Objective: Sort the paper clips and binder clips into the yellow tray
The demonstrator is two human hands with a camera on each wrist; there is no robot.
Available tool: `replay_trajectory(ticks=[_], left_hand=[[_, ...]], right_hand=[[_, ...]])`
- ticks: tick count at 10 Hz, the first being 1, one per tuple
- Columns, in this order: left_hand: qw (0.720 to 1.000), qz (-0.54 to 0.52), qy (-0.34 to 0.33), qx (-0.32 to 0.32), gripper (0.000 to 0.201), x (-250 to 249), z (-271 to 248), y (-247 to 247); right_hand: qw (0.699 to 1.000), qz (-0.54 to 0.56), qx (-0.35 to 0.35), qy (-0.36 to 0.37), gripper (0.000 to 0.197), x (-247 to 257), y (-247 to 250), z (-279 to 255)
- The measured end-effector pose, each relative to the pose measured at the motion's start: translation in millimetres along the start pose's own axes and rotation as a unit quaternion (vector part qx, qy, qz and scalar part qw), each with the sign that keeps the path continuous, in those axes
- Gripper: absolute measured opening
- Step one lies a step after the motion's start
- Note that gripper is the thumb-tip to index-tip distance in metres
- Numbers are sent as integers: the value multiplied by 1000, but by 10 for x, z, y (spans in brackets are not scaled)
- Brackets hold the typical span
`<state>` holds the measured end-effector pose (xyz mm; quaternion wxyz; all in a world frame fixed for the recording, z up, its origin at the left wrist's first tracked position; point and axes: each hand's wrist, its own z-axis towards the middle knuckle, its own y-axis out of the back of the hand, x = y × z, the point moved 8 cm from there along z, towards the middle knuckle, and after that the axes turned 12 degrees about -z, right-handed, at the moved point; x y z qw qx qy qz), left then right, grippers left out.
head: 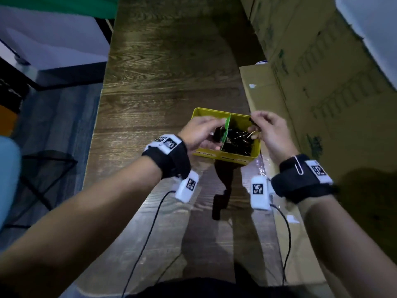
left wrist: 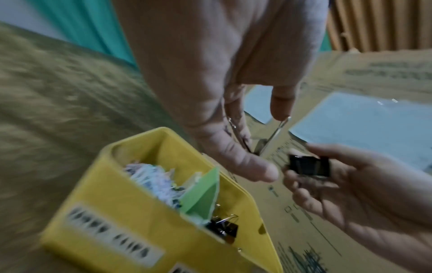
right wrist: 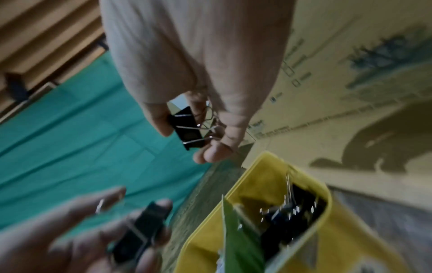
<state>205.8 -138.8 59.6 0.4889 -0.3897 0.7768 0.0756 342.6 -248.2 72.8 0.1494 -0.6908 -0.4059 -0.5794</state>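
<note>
Nearest the head camera are the two bare forearms with black wrist straps, and from them the hands reach to the yellow tray (head: 217, 157) on the dark wood-grain counter (head: 163, 78). The right hand (head: 268, 134) curls its fingers and thumb round a black binder clip (right wrist: 187, 127), a folded sheet-metal body with thin silver wire handles, held over the tray's right side. The left hand (head: 199, 132) also grips a black binder clip (right wrist: 138, 238), pinching its wire handles between thumb and finger, above the tray's left half and close to the divider. The tray is a glossy, round-cornered rectangular box with white printed labels on its near wall, too blurred to read. A thin green card divider (left wrist: 203, 194) splits it: the left compartment holds a pale heap that looks like paper clips (left wrist: 151, 177), though blur hides their shape, and the right compartment holds a dark tangle of binder clips (head: 238, 140). I judge the sorting well advanced, since both compartments are stocked and no loose clips show on the counter; these two held clips seem to be what is left to drop on the right. One silver paper clip (head: 299, 165) sits hooked on the right wrist strap. Matte printed cardboard boxes (head: 322, 72) stand just right of the tray.
</note>
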Motion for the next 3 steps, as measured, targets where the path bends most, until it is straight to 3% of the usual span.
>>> replay_trajectory(ticks=[1,2,3], left_hand=[[996,87,-23,1,28,-149,215,-381],[978,208,-14,-9,24,-118,379,-564],[924,378,-40,-38,31,-112,441,-536]], right_hand=[[995,-92,-37,28,9,30,107,216],[983,-180,-21,36,10,-43,73,366],[966,-251,62,-7,30,-240,-49,414]])
